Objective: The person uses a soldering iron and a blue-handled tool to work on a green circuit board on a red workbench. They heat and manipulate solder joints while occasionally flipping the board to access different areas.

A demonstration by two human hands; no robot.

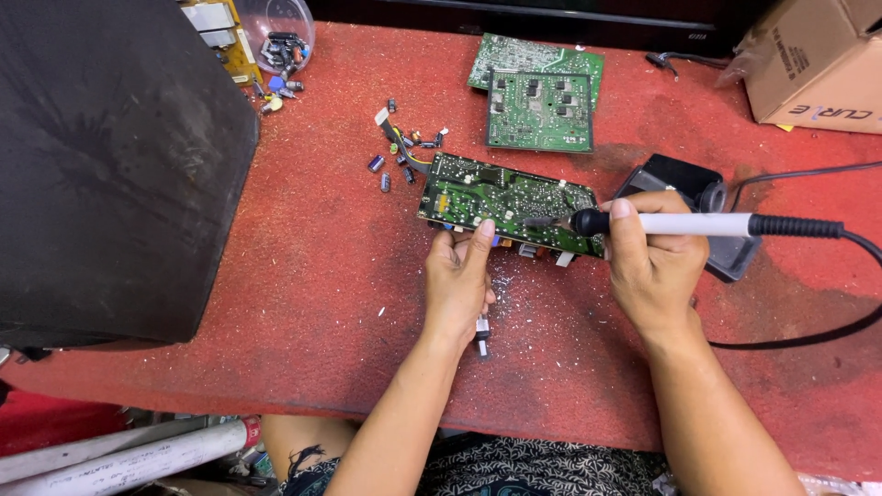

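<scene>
On your far left a big dark block [110, 156] covers that end of the red worktop [312, 276]. Just right of it, at the far edge, a clear bowl [280, 28] holds small parts, and more loose parts [400, 152] lie scattered toward the middle. Your left hand [457, 285] rests there with fingers straight and pressed together, the fingertips touching the near edge of the circuit board [505, 202]. That board is green, long and narrow, lying slightly slanted, its face speckled with solder points and pale markings; small blue and white parts jut from its near edge. Beyond it, two more green boards [540, 96] lie overlapped. Your right hand [648, 262] is closed around a soldering iron [680, 223] with a white barrel and black grip, its tip on the board's right half. Behind that hand sits a black stand [680, 184], and a cardboard box [818, 64] fills the far right corner.
</scene>
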